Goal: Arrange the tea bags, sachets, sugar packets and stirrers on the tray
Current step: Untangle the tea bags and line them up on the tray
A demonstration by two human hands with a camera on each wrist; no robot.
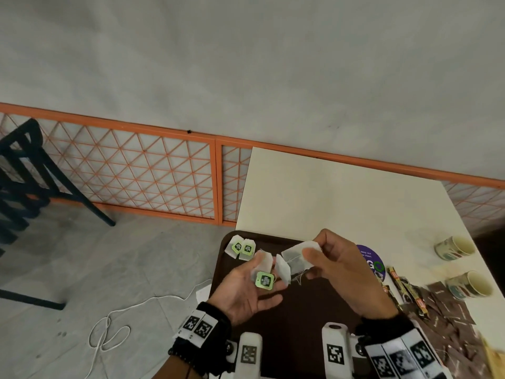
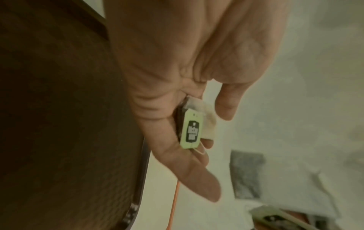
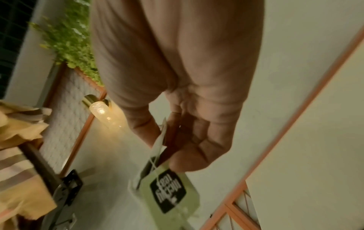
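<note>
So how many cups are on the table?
2. One paper cup lies on its side near the table's right edge; the other cup lies just nearer the person. More could be out of view.

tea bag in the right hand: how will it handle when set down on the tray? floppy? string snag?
Probably limp and light: the tea bag is thin paper, pinched at one end by the right hand and hanging free. Its loose string dangles near the left hand's bag, so it may snag. On the tray it likely lies flat.
</note>
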